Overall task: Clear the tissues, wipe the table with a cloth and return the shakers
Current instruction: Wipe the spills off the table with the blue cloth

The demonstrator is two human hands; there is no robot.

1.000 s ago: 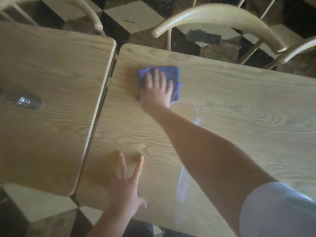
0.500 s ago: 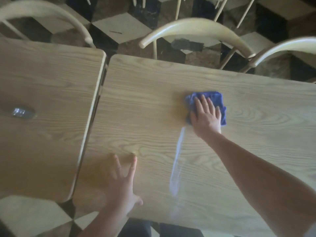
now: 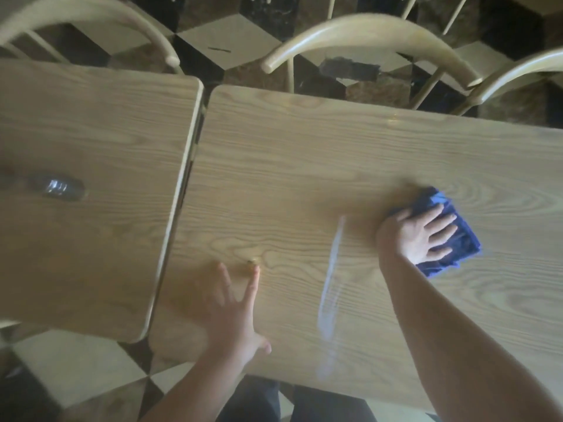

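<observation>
Setting: two pale wood-grain tables stand side by side over a checkered floor, with curved chair backs (image 3: 368, 28) along the far edge.
Work surface: the right table (image 3: 304, 153) is the one I am wiping; a pale streak (image 3: 332, 284) runs near-to-far across its middle.
Right hand: my right hand (image 3: 417, 236) lies flat on the blue cloth (image 3: 457, 236), fingers straight and spread, pressing it to the wood rather than gripping it.
Cloth: folded, it sits right of the streak and well in from the near edge, sticking out past my fingertips on the far and right sides.
Left hand: my left hand (image 3: 234, 315) rests open on the near left part of the same table, fingers splayed, holding nothing; I judge it is bracing me.
Shakers: something glassy and blurred, likely a shaker (image 3: 56, 187), stands on the left table (image 3: 122, 132); I cannot tell more.
Tissues: none in view.
Key relation: the unwiped-looking streak lies just left of the cloth, its length running near to far, so a stroke leftward by my right hand would cross it; for the shaker my left hand is nearer.
Stage: wiping under way, I judge; shakers not yet returned.
</observation>
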